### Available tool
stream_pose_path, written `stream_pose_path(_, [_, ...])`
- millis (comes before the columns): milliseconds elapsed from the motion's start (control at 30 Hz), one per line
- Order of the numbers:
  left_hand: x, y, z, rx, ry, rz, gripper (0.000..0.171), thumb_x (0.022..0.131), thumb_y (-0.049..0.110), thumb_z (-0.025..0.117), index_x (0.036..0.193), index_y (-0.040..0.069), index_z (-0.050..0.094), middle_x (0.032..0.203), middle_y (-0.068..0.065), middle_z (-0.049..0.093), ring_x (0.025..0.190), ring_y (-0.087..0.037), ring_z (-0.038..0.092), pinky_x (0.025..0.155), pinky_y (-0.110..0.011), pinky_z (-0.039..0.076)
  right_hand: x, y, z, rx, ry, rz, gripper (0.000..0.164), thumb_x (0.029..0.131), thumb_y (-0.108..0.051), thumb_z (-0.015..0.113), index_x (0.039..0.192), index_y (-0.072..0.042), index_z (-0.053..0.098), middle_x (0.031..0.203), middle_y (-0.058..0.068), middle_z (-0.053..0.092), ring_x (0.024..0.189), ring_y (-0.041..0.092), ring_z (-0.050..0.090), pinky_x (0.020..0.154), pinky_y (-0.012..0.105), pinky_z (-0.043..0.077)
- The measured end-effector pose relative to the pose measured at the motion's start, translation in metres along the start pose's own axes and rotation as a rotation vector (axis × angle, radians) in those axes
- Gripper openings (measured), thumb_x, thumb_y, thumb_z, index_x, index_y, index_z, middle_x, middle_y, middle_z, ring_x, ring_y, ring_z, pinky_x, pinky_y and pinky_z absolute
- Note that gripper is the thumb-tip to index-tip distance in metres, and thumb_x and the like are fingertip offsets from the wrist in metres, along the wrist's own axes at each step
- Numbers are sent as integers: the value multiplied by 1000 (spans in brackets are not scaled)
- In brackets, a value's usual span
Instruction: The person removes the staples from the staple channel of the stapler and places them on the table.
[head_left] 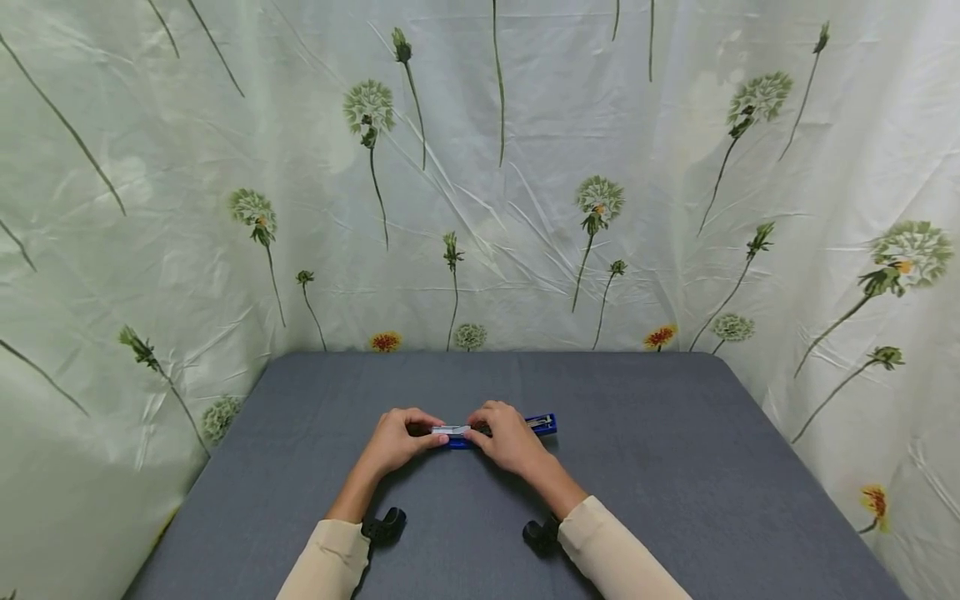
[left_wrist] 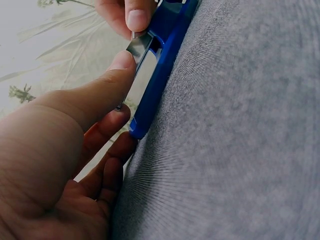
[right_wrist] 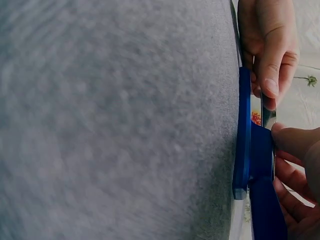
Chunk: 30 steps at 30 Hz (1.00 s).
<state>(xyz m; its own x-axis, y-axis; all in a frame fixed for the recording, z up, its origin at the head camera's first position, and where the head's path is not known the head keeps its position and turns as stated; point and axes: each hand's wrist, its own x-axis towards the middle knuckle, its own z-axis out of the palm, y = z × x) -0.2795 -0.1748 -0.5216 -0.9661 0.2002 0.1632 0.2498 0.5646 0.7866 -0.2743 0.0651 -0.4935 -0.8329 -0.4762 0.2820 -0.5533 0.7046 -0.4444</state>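
A blue stapler lies on the grey table with its top arm swung back to the right, so the metal magazine is exposed. My left hand pinches the magazine's left end, its thumb on the near side and fingers behind and below. The right hand grips the stapler farther right, thumb and fingertips at the magazine close to the left thumb. In the left wrist view the blue base runs along the cloth. Whether staples sit between the right fingertips is too small to tell.
Grey cloth covers the table. Behind and at the sides hangs a pale curtain printed with dandelions. Black straps with rounded ends sit at both wrists, above the cream sleeves.
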Motion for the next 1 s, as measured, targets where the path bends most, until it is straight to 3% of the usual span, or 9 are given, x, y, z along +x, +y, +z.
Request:
stream_pose_path(433, [0,1,3,-4,-6,-3,20,80,37,90,97,29,82,92,10,76,84,-6,66,77,-27,51,-6,11,-3,33,22,-12,19,97,-30,74,108,-15,80,102,-3,72,94,13,67,84,34,55])
stream_pose_path(667, [0,0,1,-3,-9,-3,21,80,38,89,98,30,82,93,11,76,85,-7,66,79,-28,52,-11,16,-13,39,87,-43,16,96,-25,76,106,-14,80,100,-1,72,94,15,68,83,35,56])
stream_pose_path(1000, [0,-1,-1,10,-6,-14,22,79,38,90,98,29,83,93,10,76,87,-9,65,81,-31,51,-17,21,-26,30,109,-35,17,95,-26,76,106,-13,80,102,-1,72,97,16,68,85,38,56])
